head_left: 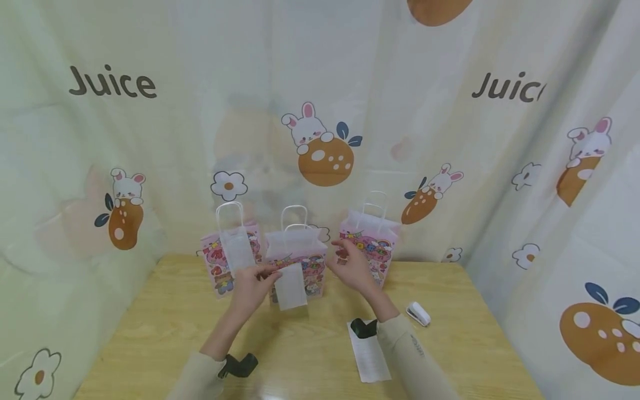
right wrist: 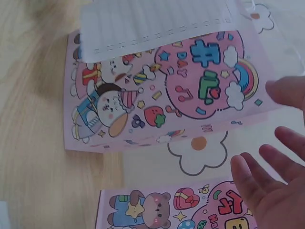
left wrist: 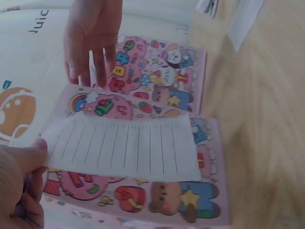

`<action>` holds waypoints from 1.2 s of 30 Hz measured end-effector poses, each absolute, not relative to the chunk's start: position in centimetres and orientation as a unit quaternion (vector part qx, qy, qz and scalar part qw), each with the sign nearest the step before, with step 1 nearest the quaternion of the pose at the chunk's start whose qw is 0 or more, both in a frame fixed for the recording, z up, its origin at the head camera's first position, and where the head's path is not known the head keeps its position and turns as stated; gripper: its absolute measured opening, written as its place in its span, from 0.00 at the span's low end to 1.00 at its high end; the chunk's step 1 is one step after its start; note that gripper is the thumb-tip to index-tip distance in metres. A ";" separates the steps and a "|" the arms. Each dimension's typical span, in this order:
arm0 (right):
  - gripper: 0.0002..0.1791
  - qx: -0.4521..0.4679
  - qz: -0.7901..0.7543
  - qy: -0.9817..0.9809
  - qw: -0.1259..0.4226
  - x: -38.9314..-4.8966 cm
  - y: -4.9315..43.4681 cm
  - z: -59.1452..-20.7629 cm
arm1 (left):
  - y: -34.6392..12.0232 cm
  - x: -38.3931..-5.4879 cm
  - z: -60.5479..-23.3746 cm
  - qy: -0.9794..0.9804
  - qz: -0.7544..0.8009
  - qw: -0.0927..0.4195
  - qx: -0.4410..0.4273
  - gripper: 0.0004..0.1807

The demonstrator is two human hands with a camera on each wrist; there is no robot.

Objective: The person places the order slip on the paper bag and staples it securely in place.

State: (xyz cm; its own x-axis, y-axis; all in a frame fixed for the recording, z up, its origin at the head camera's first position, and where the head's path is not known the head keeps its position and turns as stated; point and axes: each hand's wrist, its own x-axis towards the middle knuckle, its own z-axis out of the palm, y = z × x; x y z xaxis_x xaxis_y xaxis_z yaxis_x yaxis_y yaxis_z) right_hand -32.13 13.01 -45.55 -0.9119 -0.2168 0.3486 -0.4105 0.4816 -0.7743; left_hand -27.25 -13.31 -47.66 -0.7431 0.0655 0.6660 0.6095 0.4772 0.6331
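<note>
Right now, the lined slip [head_left: 291, 289] is in front of the middle gift bag [head_left: 315, 272], its edge pinched by your left hand [head_left: 251, 286]. Your right hand [head_left: 354, 268], fingers loosely spread and holding nothing, is beside that bag, beyond a white stapler [head_left: 418, 314].

Pale cream fabric curtains [head_left: 200, 55] w/ soft vertical folds hang in bkgd & at both sides, printed w/ white bunnies [head_left: 308, 131], orange-brown fruit [head_left: 325, 173], white daisy-like flowers [head_left: 220, 186] & dark-grey "Juice" lettering [head_left: 110, 85]. Light-yellow wood-grain table [head_left: 310, 355] below; light soft, diffuse.
</note>
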 end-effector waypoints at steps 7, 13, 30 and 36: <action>0.42 0.187 0.503 -0.843 0.028 -33.6 12.6 -45.1 | -13.2 -28.1 -46.2 -0.808 -0.419 0.347 -0.229 0.05; 0.54 0.190 0.521 -0.832 -0.020 -34.4 11.8 -45.1 | -13.0 -29.1 -45.7 -0.817 -0.380 0.376 -0.216 0.07; 0.42 0.216 0.501 -0.837 0.040 -34.9 9.0 -45.8 | -13.8 -30.6 -46.8 -0.796 -0.459 0.330 -0.216 0.05; 0.26 0.241 0.480 -0.839 0.082 -34.4 8.6 -46.3 | -13.7 -30.1 -46.9 -0.781 -0.480 0.329 -0.225 0.07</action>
